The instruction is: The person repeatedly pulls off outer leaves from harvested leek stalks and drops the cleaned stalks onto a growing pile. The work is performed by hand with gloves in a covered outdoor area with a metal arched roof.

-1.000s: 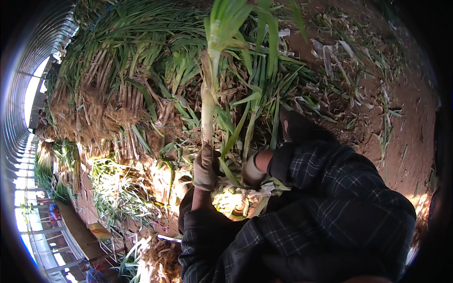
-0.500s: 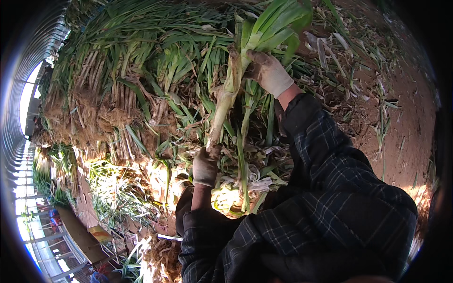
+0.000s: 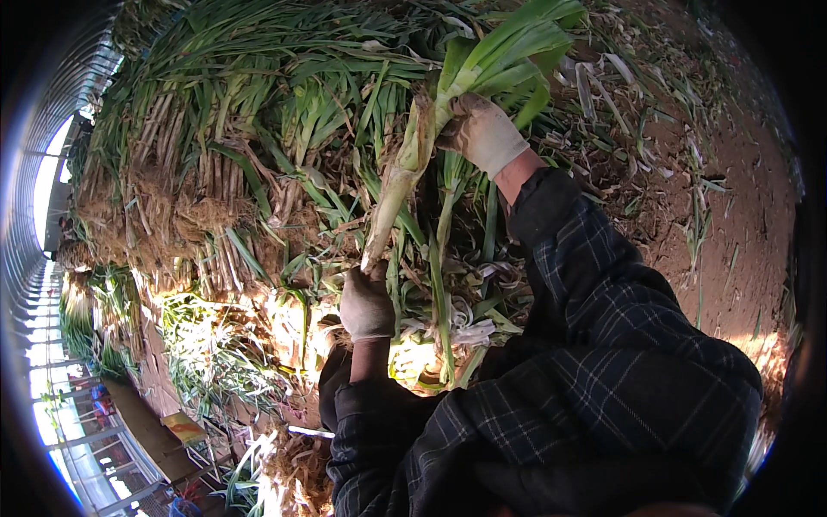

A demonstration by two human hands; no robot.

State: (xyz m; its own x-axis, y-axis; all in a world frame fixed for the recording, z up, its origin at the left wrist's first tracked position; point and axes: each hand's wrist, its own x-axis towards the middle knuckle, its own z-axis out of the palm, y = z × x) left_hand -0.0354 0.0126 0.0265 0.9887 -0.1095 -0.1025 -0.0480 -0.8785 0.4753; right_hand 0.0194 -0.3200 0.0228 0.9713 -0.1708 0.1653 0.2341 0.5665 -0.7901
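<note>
Nearest, the plaid sleeves [image 3: 594, 267] reach up from the lower edge, and the left hand [image 3: 368, 302], in a pale, soiled work glove, has its fingers curled around the bottom end of a thick leek [image 3: 401, 183]. The leek lies slantwise between the two hands, its white shank low and its green leaves fanning toward the upper right. Farther along it, the gloved right hand [image 3: 484, 133] grips the neck just below the leaves; the fingertips behind the stalk are hidden. A second ago that hand was low beside the left one and the leek stood nearly upright; now it is up at the neck and the leek leans more. To judge by that, the stalk is steadied at both ends, with the dry, browned outer layer [image 3: 420, 129] close to the right hand. Beneath the hands hangs a separate long green stalk [image 3: 438, 284], near pale peelings [image 3: 472, 332] on the ground. Beyond, to the left, a big heap of leeks [image 3: 233, 168] lies with roots and shanks toward the person, while scraps litter the brown earth [image 3: 689, 250] to the right. Farthest off is a curved, ribbed frame [image 3: 60, 112].
</note>
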